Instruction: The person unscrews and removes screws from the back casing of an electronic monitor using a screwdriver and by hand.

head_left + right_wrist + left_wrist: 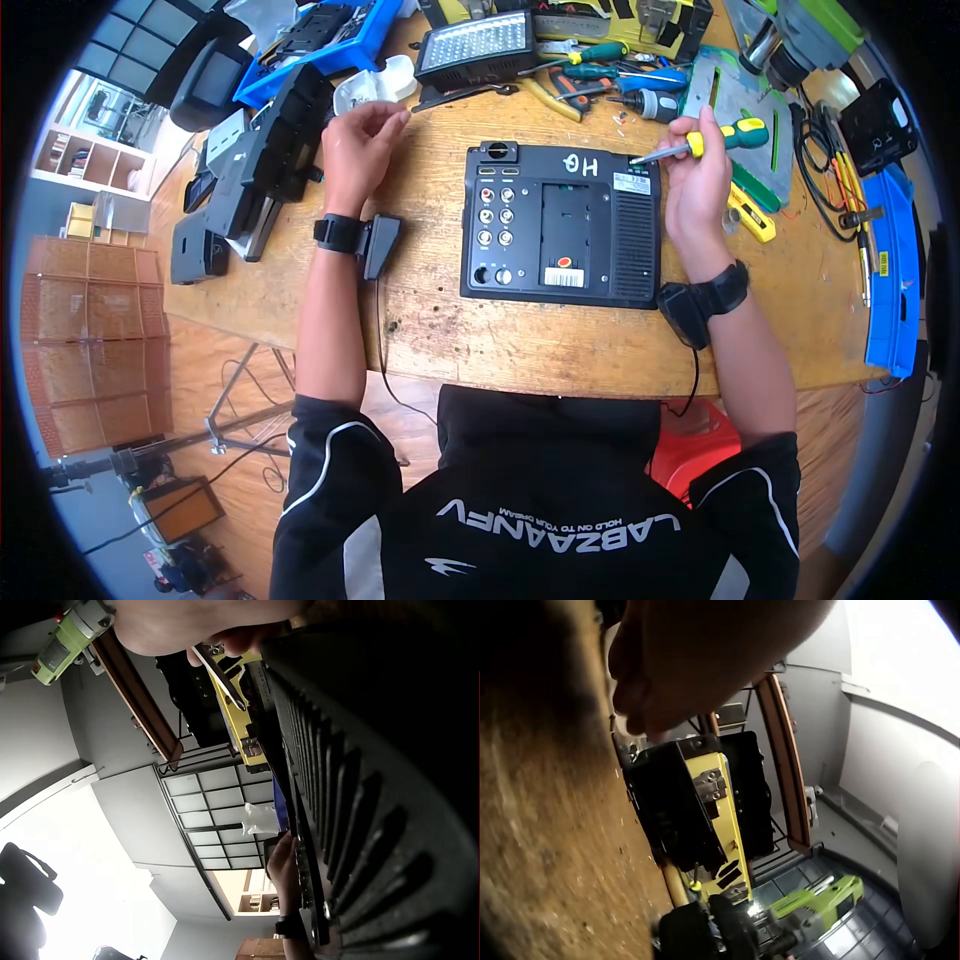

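Left hand (360, 150) curls loosely and right hand (697, 185) grips a screwdriver (742, 135) above a scuffed wooden counter (430, 320), floor (195, 350) beyond its front edge, the device (590, 235) black and vented.

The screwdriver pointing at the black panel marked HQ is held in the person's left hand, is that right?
Not quite: it is the wrong hand. The head view shows the screwdriver held in the person's right hand, pointing at the black panel marked HQ.

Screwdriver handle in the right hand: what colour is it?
Green and yellow; the screwdriver handle shows best in the head view.
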{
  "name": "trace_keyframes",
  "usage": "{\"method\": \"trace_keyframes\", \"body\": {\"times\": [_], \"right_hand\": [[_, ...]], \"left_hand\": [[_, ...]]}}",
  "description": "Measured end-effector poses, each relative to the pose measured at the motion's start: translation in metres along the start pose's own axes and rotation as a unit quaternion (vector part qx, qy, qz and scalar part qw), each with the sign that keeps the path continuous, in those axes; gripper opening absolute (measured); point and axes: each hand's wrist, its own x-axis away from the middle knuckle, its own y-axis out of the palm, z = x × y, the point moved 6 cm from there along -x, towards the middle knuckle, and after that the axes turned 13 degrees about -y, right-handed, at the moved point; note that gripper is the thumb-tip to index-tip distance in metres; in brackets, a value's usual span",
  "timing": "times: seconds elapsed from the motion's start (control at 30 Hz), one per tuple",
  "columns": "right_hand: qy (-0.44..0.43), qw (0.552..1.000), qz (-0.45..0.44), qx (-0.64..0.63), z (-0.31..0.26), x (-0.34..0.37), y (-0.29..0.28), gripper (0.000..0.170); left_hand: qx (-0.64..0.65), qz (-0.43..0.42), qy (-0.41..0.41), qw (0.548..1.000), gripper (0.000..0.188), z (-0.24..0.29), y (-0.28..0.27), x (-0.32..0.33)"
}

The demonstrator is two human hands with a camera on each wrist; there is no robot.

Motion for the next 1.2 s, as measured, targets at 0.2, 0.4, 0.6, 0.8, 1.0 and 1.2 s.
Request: {"method": "trace_keyframes", "body": {"times": [0.2,0.4,0.6,0.8,1.0,1.2], "right_hand": [[0.005,1.0,-0.006,0.005,0.0,0.001,0.0,0.043],[0.0,1.0,-0.017,0.004,-0.002,0.001,-0.001,0.042],[-0.012,1.0,-0.001,0.017,-0.005,0.002,0.001,0.042],[-0.051,0.997,-0.008,0.052,-0.011,0.003,0.001,0.045],[-0.134,0.974,-0.138,0.121,-0.035,0.015,0.025,0.045],[-0.134,0.959,-0.221,0.118,-0.036,0.03,0.047,0.028]], "left_hand": [[-0.046,0.003,0.01,0.999,0.021,-0.007,0.002,-0.001],[-0.057,0.018,0.026,0.998,0.024,-0.008,0.004,0.0],[0.027,0.003,0.069,0.997,0.028,0.017,0.006,0.011],[0.08,-0.166,0.184,0.965,0.041,0.07,0.03,0.054],[0.084,-0.209,0.271,0.936,0.046,0.087,0.043,0.073],[0.065,-0.237,0.262,0.933,0.048,0.09,0.044,0.076]]}}
